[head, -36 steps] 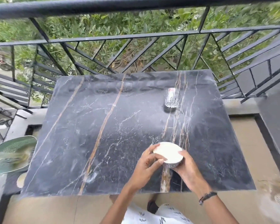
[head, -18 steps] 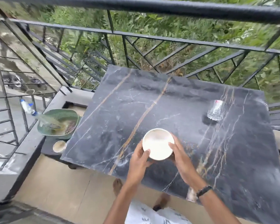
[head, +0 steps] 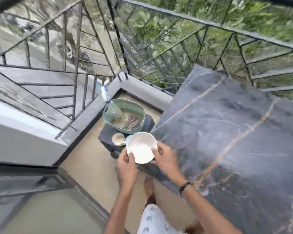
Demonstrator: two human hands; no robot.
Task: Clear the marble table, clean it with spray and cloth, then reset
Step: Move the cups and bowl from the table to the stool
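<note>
At ten o'clock, a green basket [head: 125,114] and small cup [head: 118,139] crowd the dark stool [head: 107,135]. Bare marble table [head: 235,132] spreads toward three.

Balcony: black metal railing [head: 159,53] from 9 to 2 o'clock; green foliage [head: 210,19] beyond; beige tile floor [head: 85,157]; grey ledge [head: 91,114]; daylight.

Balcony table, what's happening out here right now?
A person is holding a white bowl in both hands, the left hand at its near-left rim and the right hand at its right side. The bowl is at the left corner of the dark marble table, over a low dark stool. That stool carries a green basket holding a spray bottle and a striped cloth, with a small cup beside it.
</note>
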